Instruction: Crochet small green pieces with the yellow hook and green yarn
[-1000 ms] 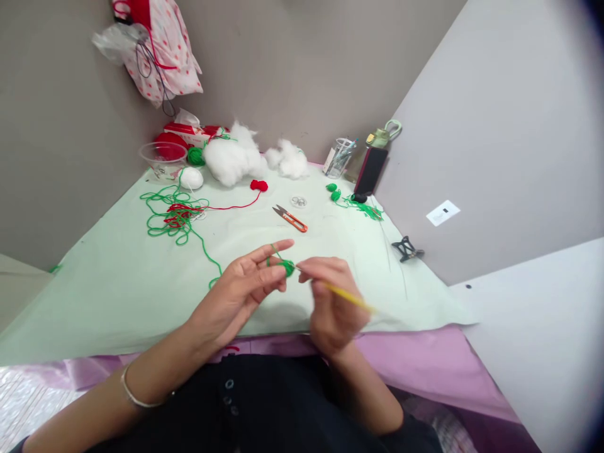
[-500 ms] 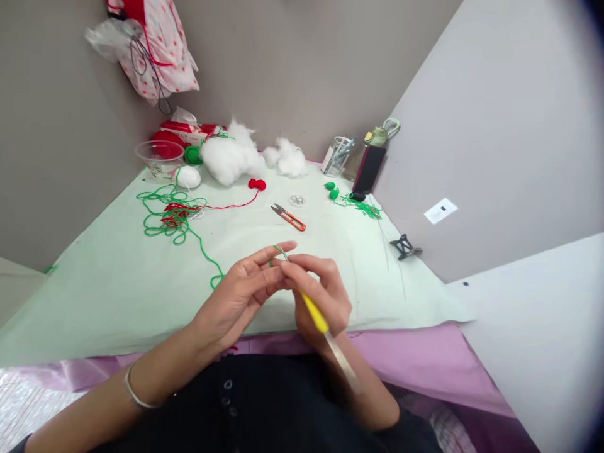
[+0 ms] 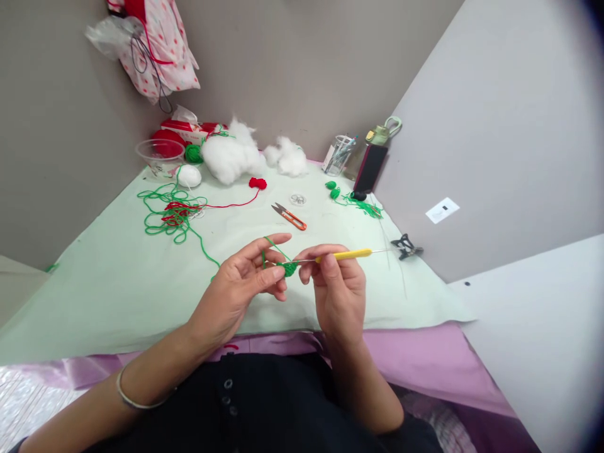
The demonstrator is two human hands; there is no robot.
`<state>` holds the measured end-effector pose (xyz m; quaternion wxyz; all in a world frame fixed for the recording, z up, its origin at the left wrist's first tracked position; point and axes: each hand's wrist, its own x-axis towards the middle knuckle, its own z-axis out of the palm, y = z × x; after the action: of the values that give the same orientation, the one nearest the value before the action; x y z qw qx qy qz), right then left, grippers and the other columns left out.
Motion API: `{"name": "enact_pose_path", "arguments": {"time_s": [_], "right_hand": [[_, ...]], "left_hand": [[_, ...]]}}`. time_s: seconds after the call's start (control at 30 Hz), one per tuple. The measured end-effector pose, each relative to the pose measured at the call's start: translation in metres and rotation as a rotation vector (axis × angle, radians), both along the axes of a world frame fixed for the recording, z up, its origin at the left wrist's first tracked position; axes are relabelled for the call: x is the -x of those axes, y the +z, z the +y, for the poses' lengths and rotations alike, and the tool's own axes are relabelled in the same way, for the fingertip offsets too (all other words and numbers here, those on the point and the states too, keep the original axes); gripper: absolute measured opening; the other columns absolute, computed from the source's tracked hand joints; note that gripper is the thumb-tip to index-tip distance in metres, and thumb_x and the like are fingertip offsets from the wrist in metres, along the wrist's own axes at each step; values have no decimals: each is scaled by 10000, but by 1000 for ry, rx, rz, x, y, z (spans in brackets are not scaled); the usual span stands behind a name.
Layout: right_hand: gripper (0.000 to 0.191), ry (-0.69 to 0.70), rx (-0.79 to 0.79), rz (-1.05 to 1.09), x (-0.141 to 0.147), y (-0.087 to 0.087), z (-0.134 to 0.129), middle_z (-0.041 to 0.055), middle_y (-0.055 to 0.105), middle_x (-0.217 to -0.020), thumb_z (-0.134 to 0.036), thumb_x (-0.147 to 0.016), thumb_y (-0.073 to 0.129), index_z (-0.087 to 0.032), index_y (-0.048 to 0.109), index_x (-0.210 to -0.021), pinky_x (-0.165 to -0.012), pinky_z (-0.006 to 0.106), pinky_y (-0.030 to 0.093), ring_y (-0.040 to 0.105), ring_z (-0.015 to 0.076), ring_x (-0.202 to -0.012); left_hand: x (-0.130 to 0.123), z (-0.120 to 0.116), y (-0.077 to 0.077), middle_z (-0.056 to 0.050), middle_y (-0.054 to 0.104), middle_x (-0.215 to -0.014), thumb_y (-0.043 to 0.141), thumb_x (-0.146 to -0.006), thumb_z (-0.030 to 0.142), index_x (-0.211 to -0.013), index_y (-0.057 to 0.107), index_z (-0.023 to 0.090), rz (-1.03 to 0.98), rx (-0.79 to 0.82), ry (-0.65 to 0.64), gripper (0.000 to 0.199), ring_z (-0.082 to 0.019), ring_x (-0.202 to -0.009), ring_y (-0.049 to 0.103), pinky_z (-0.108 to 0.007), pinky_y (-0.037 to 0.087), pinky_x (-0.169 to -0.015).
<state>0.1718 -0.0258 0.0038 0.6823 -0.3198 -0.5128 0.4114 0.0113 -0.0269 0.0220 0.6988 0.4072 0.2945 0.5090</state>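
Note:
Between thumb and fingers, my left hand [image 3: 250, 270] pinches a small green crochet piece [image 3: 289, 268]. Green yarn [image 3: 278, 246] loops over its raised index finger and leads down to the piece. My right hand [image 3: 340, 286] grips a crochet hook [image 3: 352, 255] by its yellow handle. The hook lies nearly level, its thin metal shaft pointing left with the tip at the green piece. Exactly how the tip sits in the stitches is too small to make out.
Orange thread snips [image 3: 289, 216] and a small clear round case [image 3: 297, 199] lie beyond my hands. Tangled green yarn [image 3: 163, 211] spreads at the left. White stuffing [image 3: 231, 154] sits at the back, with a phone [image 3: 370, 168] and a pen cup [image 3: 338, 156] to its right.
The crochet hook has swung from slanting down toward me to nearly level, and my right hand has moved right and turned. The green crochet piece now shows between the hands.

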Motion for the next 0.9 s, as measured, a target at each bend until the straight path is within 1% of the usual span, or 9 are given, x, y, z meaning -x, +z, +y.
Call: {"name": "enact_pose_path", "arguments": {"time_s": [0.1, 0.2, 0.3, 0.4, 0.6, 0.7, 0.77, 0.83, 0.9], "right_hand": [[192, 1, -49, -53, -3, 3, -1, 23, 768, -888, -333, -1041, 597, -222, 733, -966, -595, 272, 567, 658, 114, -644], [194, -89, -137, -247, -3, 4, -8, 24, 764, -928, -248, -1063, 541, -234, 732, -1035, -640, 287, 589, 681, 119, -690], [222, -216, -347, -504, -2, 0, -14, 48, 774, -977, -169, -1054, 520, -235, 720, -1124, -730, 326, 612, 729, 159, -831], [240, -273, -505, -589, 0, -4, -15, 70, 780, -997, -144, -1041, 517, -234, 695, -1174, -767, 363, 624, 750, 203, -936], [285, -279, -472, -513, 0, -5, -10, 32, 765, -953, -129, -1039, 502, -272, 677, -1213, -700, 348, 616, 732, 176, -815], [291, -333, -515, -628, 3, -9, -8, 52, 759, -978, -115, -1022, 534, -268, 685, -1218, -719, 352, 625, 735, 191, -869], [324, -437, -583, -750, 5, -14, -6, 61, 747, -1004, -106, -993, 593, -287, 704, -1237, -727, 348, 627, 730, 195, -889], [352, -529, -636, -784, 7, -19, -4, 63, 736, -1030, -107, -970, 644, -312, 726, -1243, -723, 340, 624, 725, 194, -904], [319, -507, -593, -687, 6, -19, -4, 60, 736, -1032, -120, -981, 637, -309, 743, -1214, -729, 343, 619, 721, 193, -914]], "left_hand": [[2, 1, 1, 31, 612, -896, 833, -866, 246, -1261, 760, 263, 36, -13, 27, 402, -91, -688, 626, -224, 555, -636], [2, 1, -1, 32, 625, -884, 821, -879, 244, -1281, 745, 251, 123, -90, 79, 410, -99, -692, 649, -246, 565, -715], [0, 0, -2, 25, 628, -899, 816, -874, 226, -1249, 744, 233, 219, -156, 188, 382, -106, -700, 647, -251, 569, -719], [-1, -2, -2, 17, 630, -922, 828, -857, 231, -1198, 745, 216, 258, -175, 252, 352, -103, -687, 627, -242, 567, -673], [1, 0, -1, 36, 617, -885, 819, -871, 240, -1259, 731, 242, 243, -168, 202, 398, -100, -711, 647, -228, 578, -699], [-3, -2, 0, 42, 624, -848, 860, -799, 166, -1237, 727, 218, 232, -138, 226, 461, -98, -700, 642, -210, 576, -683], [-6, -2, 0, 49, 632, -816, 874, -760, 118, -1292, 699, 214, 177, -99, 205, 569, -95, -701, 638, -193, 570, -683], [-7, -1, 0, 56, 617, -767, 869, -778, 138, -1355, 668, 204, 82, -8, 99, 614, -68, -614, 582, -163, 522, -587], [-5, 2, 1, 75, 547, -687, 860, -813, 193, -1341, 684, 172, -22, 121, -28, 557, -19, -484, 424, -125, 385, -450]]}}
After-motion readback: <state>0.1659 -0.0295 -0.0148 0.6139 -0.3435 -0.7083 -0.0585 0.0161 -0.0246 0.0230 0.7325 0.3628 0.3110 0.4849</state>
